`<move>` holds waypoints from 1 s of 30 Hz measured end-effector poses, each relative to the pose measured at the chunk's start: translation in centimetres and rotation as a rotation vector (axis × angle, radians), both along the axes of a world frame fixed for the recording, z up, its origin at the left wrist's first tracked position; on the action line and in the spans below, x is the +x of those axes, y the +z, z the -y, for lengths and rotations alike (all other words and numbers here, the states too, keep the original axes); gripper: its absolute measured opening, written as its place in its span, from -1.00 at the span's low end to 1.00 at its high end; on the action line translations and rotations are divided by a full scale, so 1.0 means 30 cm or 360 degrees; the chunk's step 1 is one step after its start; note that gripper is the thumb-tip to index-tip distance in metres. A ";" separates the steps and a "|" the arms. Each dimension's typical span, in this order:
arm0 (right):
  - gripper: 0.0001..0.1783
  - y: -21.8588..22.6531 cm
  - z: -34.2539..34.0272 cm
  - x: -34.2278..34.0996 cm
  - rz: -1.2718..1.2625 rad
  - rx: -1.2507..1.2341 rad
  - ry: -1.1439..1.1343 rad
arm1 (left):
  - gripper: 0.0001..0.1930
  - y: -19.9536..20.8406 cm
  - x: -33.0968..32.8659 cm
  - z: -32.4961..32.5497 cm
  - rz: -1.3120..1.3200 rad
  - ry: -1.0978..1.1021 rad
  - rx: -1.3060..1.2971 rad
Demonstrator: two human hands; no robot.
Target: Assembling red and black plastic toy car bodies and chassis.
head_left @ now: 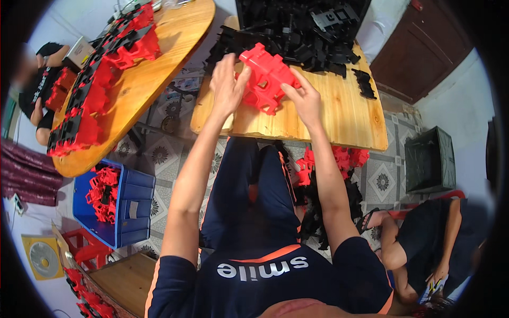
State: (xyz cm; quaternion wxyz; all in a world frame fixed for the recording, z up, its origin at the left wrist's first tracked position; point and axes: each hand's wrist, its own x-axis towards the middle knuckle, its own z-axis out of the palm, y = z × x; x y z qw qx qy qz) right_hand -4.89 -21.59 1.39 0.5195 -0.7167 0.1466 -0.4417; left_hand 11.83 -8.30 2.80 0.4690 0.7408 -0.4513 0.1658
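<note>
A red plastic molded part [263, 79] with cutouts and notched edges is above the wooden table's near half. My right hand [305, 100] grips its right side, thumb on the upper face and fingers along the edge. My left hand [228, 87] is at its left edge, fingers stretched out and thumb apart, the thumb tip against or just beside the red part. Behind it lies a heap of black plastic parts [297, 37]. One separate black part [364, 84] lies on the table's right side.
A wooden table [175, 40] at left carries a row of red-and-black assemblies [95, 87]. Below stands a blue crate [132, 206] of red parts. More red and black parts [334, 164] are under my table. A dark bin [429, 159] and a seated person [429, 238] are at right; another person sits far left.
</note>
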 end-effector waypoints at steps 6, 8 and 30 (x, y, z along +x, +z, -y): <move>-0.49 -0.090 0.170 -0.247 0.0248 0.0604 -0.0087 | -0.70 -0.003 -0.107 0.147 -0.0473 -0.0333 -0.0242; -0.51 -0.143 0.202 -0.315 0.0335 0.0906 -0.0193 | -0.67 0.010 0.004 0.173 -0.0876 -0.0039 0.0090; -0.53 -0.003 0.755 -0.416 -0.0702 -0.0873 -0.1340 | -0.34 -0.102 -0.501 -0.218 -0.3005 -0.1276 -0.0855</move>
